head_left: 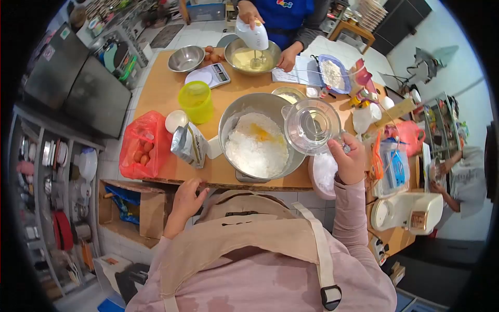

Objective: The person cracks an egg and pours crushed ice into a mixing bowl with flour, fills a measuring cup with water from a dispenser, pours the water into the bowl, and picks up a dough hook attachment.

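Head view: one mixing bowl (228,117), white powder (257,152) inside
Right hand (349,161): gripping one clear jug (313,126)
Left hand (185,200): loosely spread

A wide metal mixing bowl (253,103) is standing upright, holding white powder (258,156) with a yellow-orange patch (258,132) on top. A clear handled jug (312,126) is overhanging the bowl's right rim, its spout (286,111) pointing inward; its tilt is showing unclearly.

Jug (312,126): glossy, see-through on my feed
Large bowl (252,104): smooth metal
Egg bag (136,134): crinkled plastic
Beige apron (244,236): matt cloth
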